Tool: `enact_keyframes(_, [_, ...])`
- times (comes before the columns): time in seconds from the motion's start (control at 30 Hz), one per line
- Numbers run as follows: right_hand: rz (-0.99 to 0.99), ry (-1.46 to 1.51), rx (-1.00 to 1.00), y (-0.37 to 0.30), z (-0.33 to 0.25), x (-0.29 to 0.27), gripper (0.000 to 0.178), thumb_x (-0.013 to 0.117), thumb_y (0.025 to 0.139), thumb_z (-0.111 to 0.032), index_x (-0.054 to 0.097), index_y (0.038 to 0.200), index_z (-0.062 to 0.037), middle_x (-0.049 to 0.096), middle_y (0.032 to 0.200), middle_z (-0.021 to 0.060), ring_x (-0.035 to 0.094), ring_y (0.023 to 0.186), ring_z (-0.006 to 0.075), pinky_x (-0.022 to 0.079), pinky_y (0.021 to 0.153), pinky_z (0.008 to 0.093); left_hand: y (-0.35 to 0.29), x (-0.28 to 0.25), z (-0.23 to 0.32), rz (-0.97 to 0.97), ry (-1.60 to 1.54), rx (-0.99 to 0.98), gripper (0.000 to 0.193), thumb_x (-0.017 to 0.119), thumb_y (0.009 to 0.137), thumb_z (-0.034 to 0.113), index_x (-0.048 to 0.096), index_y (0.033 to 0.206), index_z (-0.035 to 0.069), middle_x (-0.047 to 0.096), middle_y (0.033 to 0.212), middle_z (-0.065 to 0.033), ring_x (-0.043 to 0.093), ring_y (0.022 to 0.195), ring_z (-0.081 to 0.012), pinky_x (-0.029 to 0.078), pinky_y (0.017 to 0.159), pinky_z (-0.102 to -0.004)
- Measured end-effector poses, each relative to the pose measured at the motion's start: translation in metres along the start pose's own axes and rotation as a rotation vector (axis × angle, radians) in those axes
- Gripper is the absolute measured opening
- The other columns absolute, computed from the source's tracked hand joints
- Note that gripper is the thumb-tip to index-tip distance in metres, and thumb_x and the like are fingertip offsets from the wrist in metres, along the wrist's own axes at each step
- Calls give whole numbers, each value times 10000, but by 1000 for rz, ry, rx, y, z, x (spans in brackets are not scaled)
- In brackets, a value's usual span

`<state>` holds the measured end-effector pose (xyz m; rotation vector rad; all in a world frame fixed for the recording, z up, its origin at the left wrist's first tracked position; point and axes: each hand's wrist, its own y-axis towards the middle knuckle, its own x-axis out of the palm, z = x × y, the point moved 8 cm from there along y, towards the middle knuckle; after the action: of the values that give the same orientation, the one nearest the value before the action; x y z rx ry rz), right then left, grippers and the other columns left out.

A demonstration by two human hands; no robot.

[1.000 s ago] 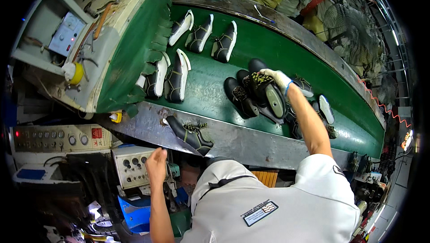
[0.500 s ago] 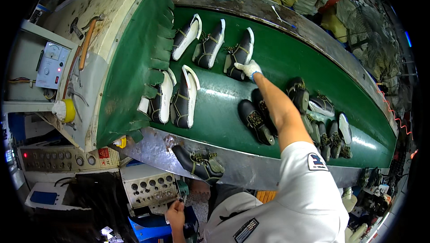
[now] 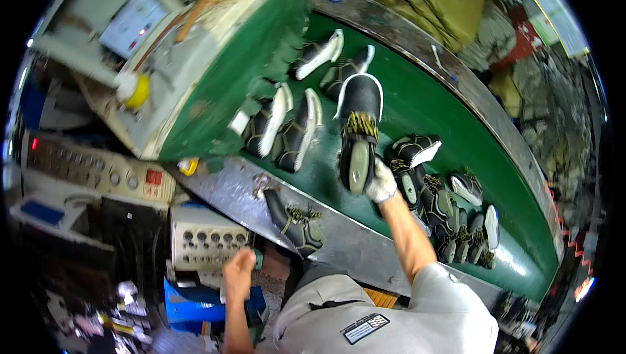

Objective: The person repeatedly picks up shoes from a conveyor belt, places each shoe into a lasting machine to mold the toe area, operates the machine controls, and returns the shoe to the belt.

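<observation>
My right hand [image 3: 382, 183], in a white glove, grips a black shoe [image 3: 360, 105] by its heel end. The shoe has a white edge round its toe, dark-and-yellow laces and a greenish last showing at its top. It is held above the green conveyor belt [image 3: 417, 103]. Behind and left of it lie several similar shoes, among them one on its side [image 3: 300, 132] with its white underside showing. My bare left hand [image 3: 238, 270] is low at the left beside a control box, its fingers curled; anything inside them is hidden.
A cluster of black shoes [image 3: 443, 207] covers the belt's right part. Another shoe [image 3: 295, 223] lies on the metal ledge [image 3: 352, 230] nearest me. At the left stand a knobbed control box [image 3: 212, 240] and a bench with a hammer [image 3: 195, 15]. Sacks [image 3: 443, 1] are piled behind the belt.
My right hand has taken the shoe from the back row and brought it nearer to me, turning it toe-away. My left hand has risen slightly. The whole view has swung.
</observation>
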<state>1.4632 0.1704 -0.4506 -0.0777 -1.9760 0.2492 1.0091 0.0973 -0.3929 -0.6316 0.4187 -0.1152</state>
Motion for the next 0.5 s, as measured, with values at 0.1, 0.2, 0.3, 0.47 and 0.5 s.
enact_keyframes(0.1, [169, 440, 190, -20, 97, 85, 688, 539, 947, -591, 525, 1423, -94, 607, 1340, 201, 589, 1212, 392, 430, 1077, 607, 2, -18, 76, -40, -280, 123, 344, 691, 972, 189, 660, 1230, -36, 732, 1089, -111, 697, 951, -168, 543, 815, -291])
enact_keyframes(0.2, [112, 295, 264, -32, 200, 103, 545, 492, 995, -428, 542, 1370, -35, 650, 1253, 202, 657, 1088, 343, 521, 998, 523, -2, -48, 126, -33, -409, 274, 451, 662, 994, 269, 594, 1333, -20, 705, 1178, -140, 698, 976, -186, 550, 815, -294])
enact_keyframes(0.3, [41, 20, 453, -54, 261, 191, 411, 510, 1000, -243, 587, 1291, 36, 702, 1153, 169, 707, 984, 282, 588, 914, 418, -16, -116, 103, 218, -383, 294, 414, 702, 966, 238, 635, 1267, -38, 721, 1055, -88, 658, 884, -114, 512, 747, -260])
enact_keyframes(0.47, [25, -163, 670, -74, 369, 238, 478, 632, 955, -274, 580, 1296, 57, 708, 1131, 125, 705, 975, 244, 580, 908, 379, -70, -229, -13, 536, -666, 225, 195, 746, 838, 12, 758, 1023, -50, 716, 818, -31, 612, 682, -93, 468, 650, -245])
enact_keyframes(0.5, [-104, -251, 705, -75, 387, 254, 541, 654, 943, -314, 545, 1331, 46, 685, 1180, 134, 691, 1015, 236, 570, 924, 372, -85, -248, -32, 613, -668, 215, 193, 743, 832, 1, 750, 1012, -67, 706, 801, -38, 607, 674, -104, 464, 633, -252])
